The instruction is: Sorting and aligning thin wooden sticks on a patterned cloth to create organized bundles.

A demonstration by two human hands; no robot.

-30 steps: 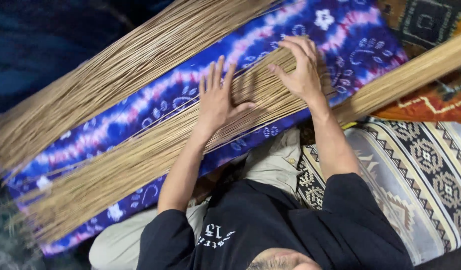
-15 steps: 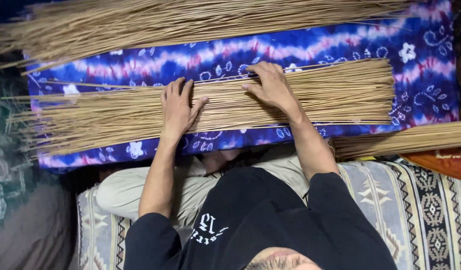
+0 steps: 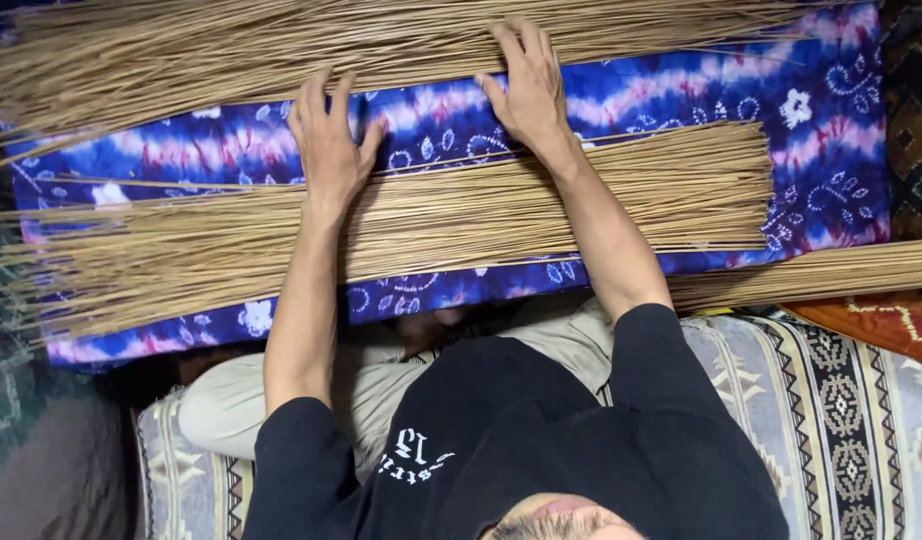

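Two long bundles of thin tan sticks lie across a blue and pink tie-dye cloth (image 3: pixel 681 95). The near stick bundle (image 3: pixel 461 215) runs left to right under my forearms. The far stick bundle (image 3: pixel 281 45) lies along the top of the view. My left hand (image 3: pixel 329 145) rests flat on the cloth between the bundles, fingers apart, holding nothing. My right hand (image 3: pixel 526 85) reaches further, its spread fingertips touching the far bundle's edge. Black sleeves cover my upper arms.
A third stick bundle (image 3: pixel 821 270) lies at the right, just below the cloth. I sit on a patterned woven mat (image 3: pixel 841 400) in grey, black and cream. An orange patterned rug (image 3: pixel 881 320) shows at the right edge. Dark fabric fills the lower left.
Both hands have left the near bundle and moved away from me: the left onto the cloth, the right up to the far bundle. Earlier the view rotated so the bundles lie level.
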